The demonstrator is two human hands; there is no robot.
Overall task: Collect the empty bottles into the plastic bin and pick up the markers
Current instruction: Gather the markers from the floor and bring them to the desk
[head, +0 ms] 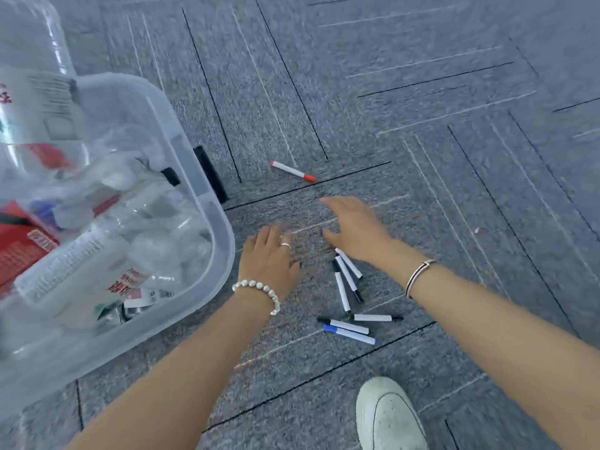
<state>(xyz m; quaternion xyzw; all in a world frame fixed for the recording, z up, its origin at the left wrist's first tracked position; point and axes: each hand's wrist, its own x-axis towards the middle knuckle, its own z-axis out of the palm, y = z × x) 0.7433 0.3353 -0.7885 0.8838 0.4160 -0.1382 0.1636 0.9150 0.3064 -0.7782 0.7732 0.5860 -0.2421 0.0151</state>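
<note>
A clear plastic bin [211,203] on the left holds several empty clear bottles [84,274]. A red-capped marker [293,171] lies alone on the carpet beyond my hands. Several black- and blue-capped markers [349,298] lie in a loose pile below my right hand. My left hand [268,258], with a pearl bracelet and a ring, hovers beside the bin's corner, fingers apart and empty. Palm down, my right hand [352,227] stretches toward the red marker, open and holding nothing; its wrist is above the top of the pile.
Grey-blue carpet tiles with dark seams cover the floor. A white shoe [388,415] stands at the bottom right. A black handle [211,175] shows on the bin's far side. A small scrap [476,230] lies on the carpet to the right.
</note>
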